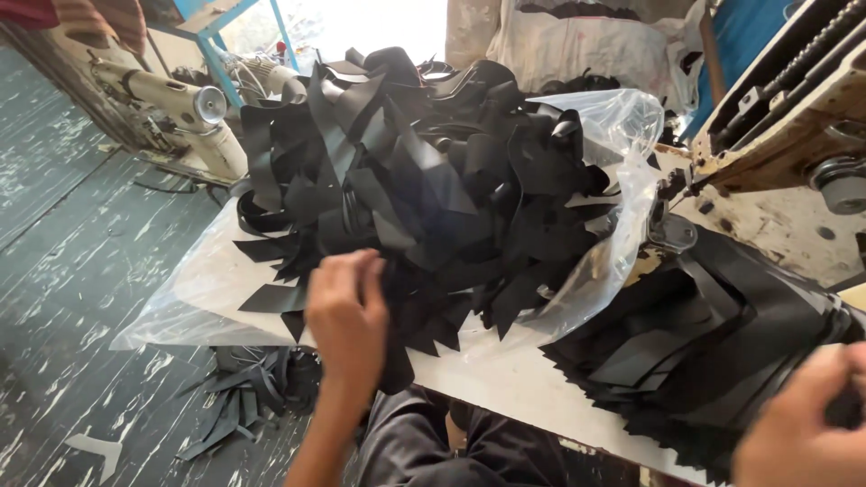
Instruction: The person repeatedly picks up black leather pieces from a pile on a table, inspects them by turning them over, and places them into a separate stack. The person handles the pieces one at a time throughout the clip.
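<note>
Single view, head-worn camera: looking steeply down and forward over the white bench from the person's seated position, tilting slightly. Sitting close, with the left hand and right hand filling the lower frame. Taking in the black strip pile at centre, the sewing machine at right, and the floor at left.

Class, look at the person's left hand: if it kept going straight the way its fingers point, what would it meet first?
The left hand already touches the pile of black strips lying on the clear plastic bag; going on, it would likely push deeper into those strips.
</note>
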